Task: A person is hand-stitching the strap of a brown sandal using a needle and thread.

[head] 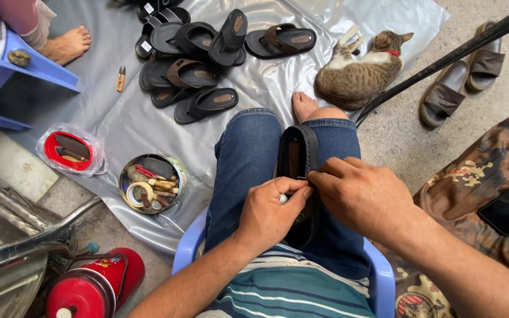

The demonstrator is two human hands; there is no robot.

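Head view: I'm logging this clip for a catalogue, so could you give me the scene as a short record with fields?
setting: person seated on a blue plastic chair, grey plastic sheet on the floor
left hand: pinches a small white object at the sandal's edge
right hand: grips the black sandal held between the knees
nearby: pile of dark sandals, round tin of tools, red lid, red extinguisher
animal: tabby cat lying on the sheet
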